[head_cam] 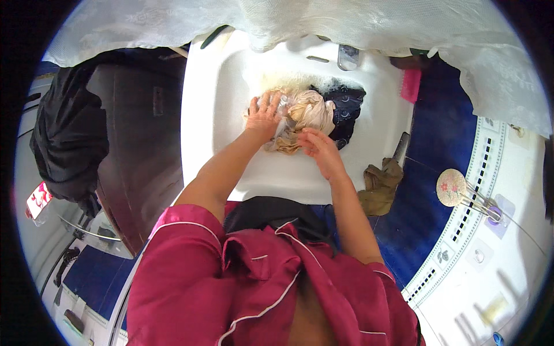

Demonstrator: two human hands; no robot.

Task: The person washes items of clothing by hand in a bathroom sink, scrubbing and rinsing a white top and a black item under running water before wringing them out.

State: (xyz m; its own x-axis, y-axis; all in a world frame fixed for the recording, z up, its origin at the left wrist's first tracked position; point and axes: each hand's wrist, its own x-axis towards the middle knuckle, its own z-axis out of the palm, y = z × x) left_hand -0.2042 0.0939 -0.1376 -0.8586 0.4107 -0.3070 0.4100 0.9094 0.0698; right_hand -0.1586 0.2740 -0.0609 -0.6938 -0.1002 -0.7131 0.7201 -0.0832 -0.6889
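A bundle of wet cream cloth (312,110) lies in a white sink basin (277,177) among foamy suds. My left hand (265,116) rests on the left part of the bundle with its fingers spread. Along the bundle's lower right edge, my right hand (318,145) has its fingers slightly bent, near or touching the cloth; whether it grips any fabric cannot be told. A dark patterned cloth (346,113) lies to the right of the cream one, against it.
A metal tap (348,57) stands at the basin's back. A pink brush (410,85) sits on the right rim, and a brown cloth (381,188) hangs over the front right corner. White lace fabric (368,21) hangs across the top. Black cloth (71,134) hangs at left.
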